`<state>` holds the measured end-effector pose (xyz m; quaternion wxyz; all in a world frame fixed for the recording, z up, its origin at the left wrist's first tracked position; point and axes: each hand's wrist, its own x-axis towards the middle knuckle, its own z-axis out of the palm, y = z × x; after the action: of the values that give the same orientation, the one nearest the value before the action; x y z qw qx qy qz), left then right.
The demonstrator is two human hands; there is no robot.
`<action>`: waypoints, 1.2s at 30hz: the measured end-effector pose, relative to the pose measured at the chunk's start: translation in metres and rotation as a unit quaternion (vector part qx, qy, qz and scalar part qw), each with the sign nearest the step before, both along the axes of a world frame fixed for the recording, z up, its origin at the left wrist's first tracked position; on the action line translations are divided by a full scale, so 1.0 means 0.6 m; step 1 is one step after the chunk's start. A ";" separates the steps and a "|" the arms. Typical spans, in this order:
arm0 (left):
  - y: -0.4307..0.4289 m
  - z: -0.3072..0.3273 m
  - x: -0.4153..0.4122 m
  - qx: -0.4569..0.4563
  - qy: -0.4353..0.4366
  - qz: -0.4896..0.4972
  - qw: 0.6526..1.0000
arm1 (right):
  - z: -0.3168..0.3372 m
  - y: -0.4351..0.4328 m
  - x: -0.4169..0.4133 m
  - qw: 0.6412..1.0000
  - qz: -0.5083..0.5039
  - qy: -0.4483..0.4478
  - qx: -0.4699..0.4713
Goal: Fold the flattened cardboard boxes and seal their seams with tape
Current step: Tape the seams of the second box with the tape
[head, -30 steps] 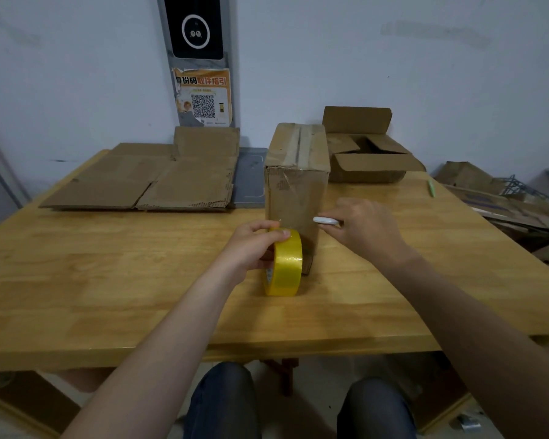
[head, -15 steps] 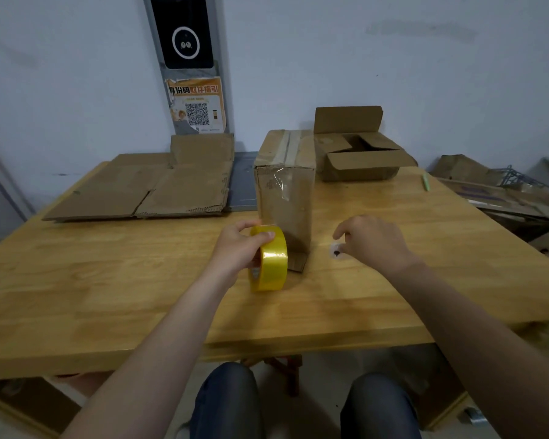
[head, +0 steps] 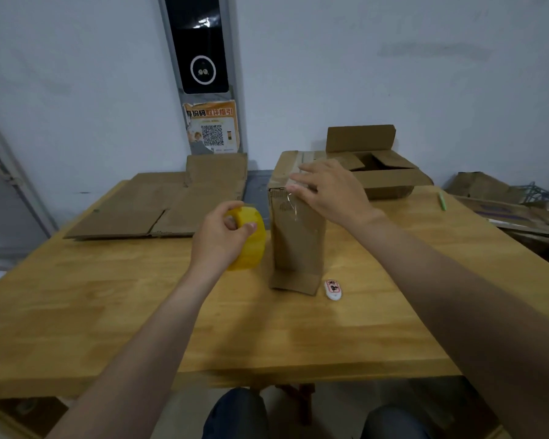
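One QR-code poster [head: 212, 128] behind, left hand [head: 217, 240] fingers clamped on yellow tape roll [head: 255, 240], right hand [head: 333, 191] fingers spread over upright box [head: 295, 245]

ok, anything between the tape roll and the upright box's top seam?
Only the right hand: it lies over the seam's near end on the upright box. The gap beside the yellow tape roll in the left hand looks free.

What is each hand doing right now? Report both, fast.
Left hand: grips the yellow tape roll, lifted beside the box.
Right hand: open, fingers straight over the top of the standing cardboard box.
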<state>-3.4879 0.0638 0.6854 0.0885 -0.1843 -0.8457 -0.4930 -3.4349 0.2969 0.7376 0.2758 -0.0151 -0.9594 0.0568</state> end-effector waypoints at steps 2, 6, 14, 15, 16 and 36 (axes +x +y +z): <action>-0.002 -0.001 -0.011 0.007 -0.005 -0.003 1.000 | 0.000 -0.001 -0.017 1.000 -0.002 -0.012 -0.029; -0.004 -0.008 -0.032 0.007 -0.015 -0.005 1.000 | -0.029 0.004 -0.026 0.998 -0.006 -0.012 -0.057; 0.009 -0.021 -0.056 0.002 -0.019 -0.016 1.000 | -0.044 -0.001 -0.023 0.995 -0.056 -0.035 0.069; 0.010 -0.022 -0.057 0.002 -0.020 -0.018 1.000 | -0.045 0.001 -0.023 0.994 -0.058 -0.038 0.082; 0.011 -0.024 -0.057 0.001 -0.022 -0.019 1.000 | -0.044 0.002 -0.024 0.993 -0.061 -0.039 0.089; -0.014 -0.034 -0.001 -0.007 -0.040 -0.043 0.998 | -0.083 -0.014 0.103 0.998 -0.006 0.012 0.057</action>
<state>-3.4883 0.0554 0.6652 0.0319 -0.2011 -0.8431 -0.4978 -3.3730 0.2886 0.6878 0.2882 -0.0042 -0.9576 0.0009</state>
